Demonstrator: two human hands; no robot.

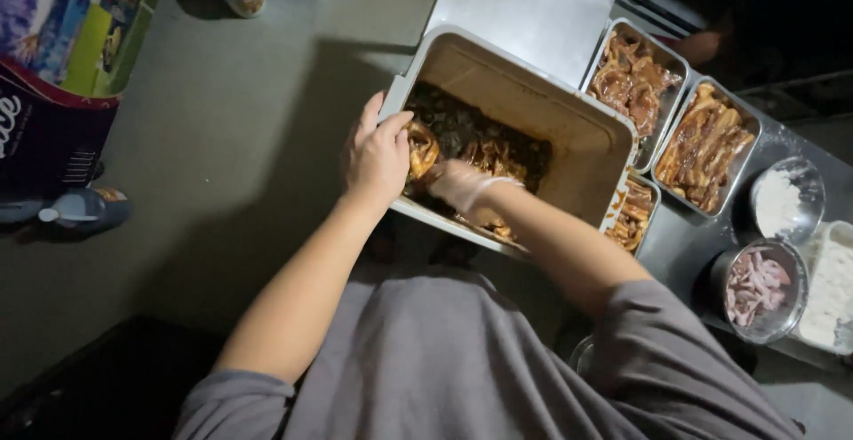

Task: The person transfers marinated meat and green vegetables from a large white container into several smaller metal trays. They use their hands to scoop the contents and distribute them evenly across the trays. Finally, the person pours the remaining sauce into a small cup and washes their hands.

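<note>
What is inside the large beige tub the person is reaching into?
The tub holds dark sauced meat pieces. The gloved right hand is in among them; whatever lies beneath the hand and the meat is covered.

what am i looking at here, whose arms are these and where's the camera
There is no machine: a person wears a camera on the head, looking down at their own arms. The left hand grips the rim of a big steel tub of dark marinated meat. The right hand, in a thin clear glove, reaches into the meat; whether it grasps a piece I cannot tell. On the steel counter to the right stand trays of sauced meat, a bowl of white powder and a bowl of pink strips.
</note>
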